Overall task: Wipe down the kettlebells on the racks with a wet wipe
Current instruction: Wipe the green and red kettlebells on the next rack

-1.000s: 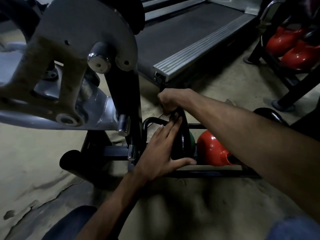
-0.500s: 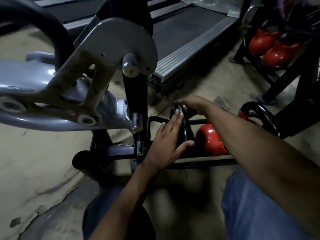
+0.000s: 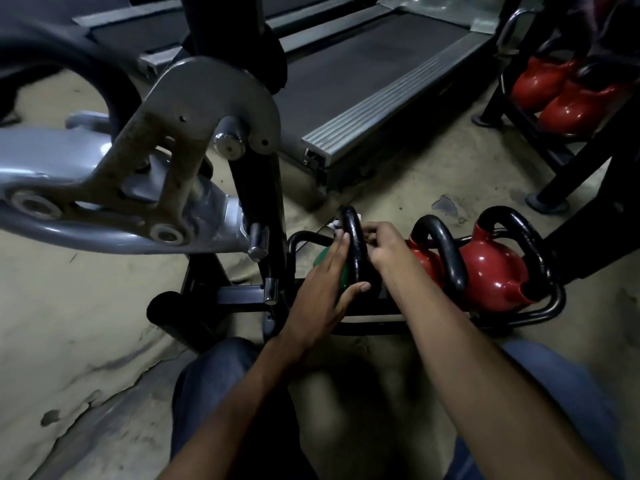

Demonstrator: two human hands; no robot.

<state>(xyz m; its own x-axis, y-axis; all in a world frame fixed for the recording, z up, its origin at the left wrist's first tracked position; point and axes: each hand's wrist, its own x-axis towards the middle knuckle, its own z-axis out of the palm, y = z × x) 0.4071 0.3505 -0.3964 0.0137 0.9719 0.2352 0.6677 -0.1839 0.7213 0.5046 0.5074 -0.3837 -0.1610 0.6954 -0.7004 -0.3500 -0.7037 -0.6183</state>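
A green kettlebell (image 3: 323, 262) with a black handle (image 3: 350, 237) sits at the left end of a low black floor rack (image 3: 540, 315). My left hand (image 3: 318, 299) lies against its left side with fingers straight, the thumb crossing the base of the handle. My right hand (image 3: 384, 244) curls against the right side of the handle near its top. It pinches a white wet wipe (image 3: 335, 224), and a small bit of the wipe shows behind the handle. Two red kettlebells (image 3: 424, 261) (image 3: 491, 271) with black handles stand further right on the same rack.
A grey exercise machine arm (image 3: 138, 168) and its black post (image 3: 256, 202) hang close on the left. A treadmill deck (image 3: 363, 81) lies behind the rack. Another black rack holding red kettlebells (image 3: 568, 102) stands at the far right. My knees in jeans are below.
My right hand has slid from the far side of the handle's top to its near right side. My left hand stays on the green kettlebell. The view has shifted, showing more of the rack.
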